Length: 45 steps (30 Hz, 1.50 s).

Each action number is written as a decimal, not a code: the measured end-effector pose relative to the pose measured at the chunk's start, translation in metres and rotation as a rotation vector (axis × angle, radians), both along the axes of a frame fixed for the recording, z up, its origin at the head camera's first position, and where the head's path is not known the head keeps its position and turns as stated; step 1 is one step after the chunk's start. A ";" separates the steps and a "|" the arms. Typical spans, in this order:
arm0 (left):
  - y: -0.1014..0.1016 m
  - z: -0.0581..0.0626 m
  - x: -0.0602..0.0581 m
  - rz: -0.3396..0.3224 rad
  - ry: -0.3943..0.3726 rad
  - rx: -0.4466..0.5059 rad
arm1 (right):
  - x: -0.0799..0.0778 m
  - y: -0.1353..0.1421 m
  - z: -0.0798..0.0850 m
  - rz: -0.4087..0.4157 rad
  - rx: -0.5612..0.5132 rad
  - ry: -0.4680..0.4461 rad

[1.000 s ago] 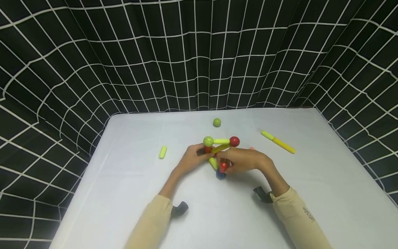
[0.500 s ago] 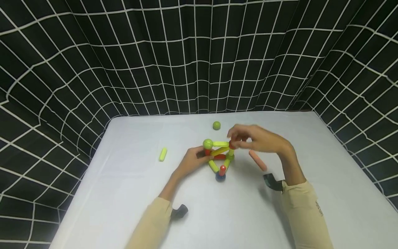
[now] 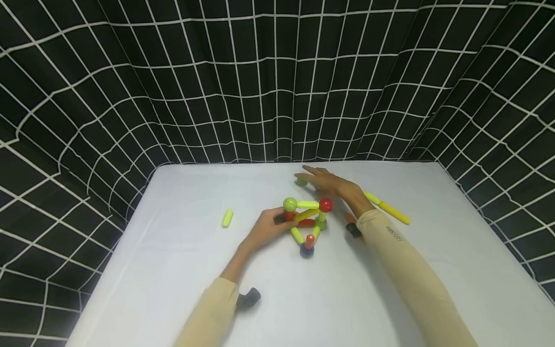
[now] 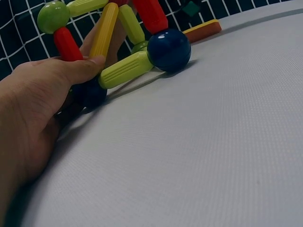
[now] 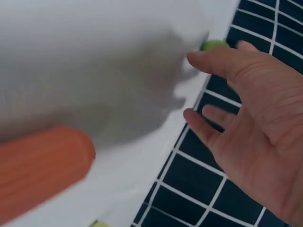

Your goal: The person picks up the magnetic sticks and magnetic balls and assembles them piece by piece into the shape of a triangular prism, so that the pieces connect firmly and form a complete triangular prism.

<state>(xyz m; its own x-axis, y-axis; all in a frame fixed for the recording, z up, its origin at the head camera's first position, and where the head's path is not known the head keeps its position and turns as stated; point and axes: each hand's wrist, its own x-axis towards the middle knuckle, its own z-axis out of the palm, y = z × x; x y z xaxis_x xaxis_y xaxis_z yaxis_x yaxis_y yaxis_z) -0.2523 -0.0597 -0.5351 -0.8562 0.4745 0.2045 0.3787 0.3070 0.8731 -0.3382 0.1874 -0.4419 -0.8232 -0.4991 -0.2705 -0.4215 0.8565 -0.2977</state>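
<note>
A frame of magnetic rods and balls stands on the white table. On its top are a light green ball and a red ball; a dark blue ball sits at its front with a red rod upright on it. My left hand grips the frame's left side, thumb on the lower end of a slanted yellow rod. Beyond the frame, my right hand reaches with spread fingers over a loose green ball. In the right wrist view, that ball shows past the index finger; contact is unclear.
A short lime rod lies to the left. At right is a lime and yellow rod pair, end to end. An orange rod lies under the right forearm. A black gridded curtain surrounds the table's back and sides.
My right hand has left the frame, passing the red ball on top, and moved away to the loose green ball, its fingers spreading. The left hand stays on the frame.
</note>
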 end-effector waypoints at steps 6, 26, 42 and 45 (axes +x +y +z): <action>0.001 -0.002 -0.002 0.003 -0.003 0.005 | 0.005 0.002 0.000 0.017 -0.035 0.076; 0.002 0.001 0.001 -0.022 -0.008 -0.008 | 0.107 0.041 0.082 -0.054 -0.246 0.290; -0.001 0.000 0.000 -0.024 0.032 0.020 | 0.150 -0.021 0.083 0.346 -0.154 0.105; -0.003 0.001 0.000 -0.023 0.036 0.025 | 0.151 -0.025 0.079 0.350 -0.123 0.103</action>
<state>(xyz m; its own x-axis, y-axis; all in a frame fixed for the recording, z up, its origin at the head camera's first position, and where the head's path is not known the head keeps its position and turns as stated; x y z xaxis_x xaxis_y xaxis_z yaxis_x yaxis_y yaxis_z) -0.2522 -0.0623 -0.5346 -0.8373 0.4881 0.2464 0.4162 0.2766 0.8662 -0.1870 0.1621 -0.3633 -0.6170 -0.7783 -0.1160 -0.7151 0.6161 -0.3302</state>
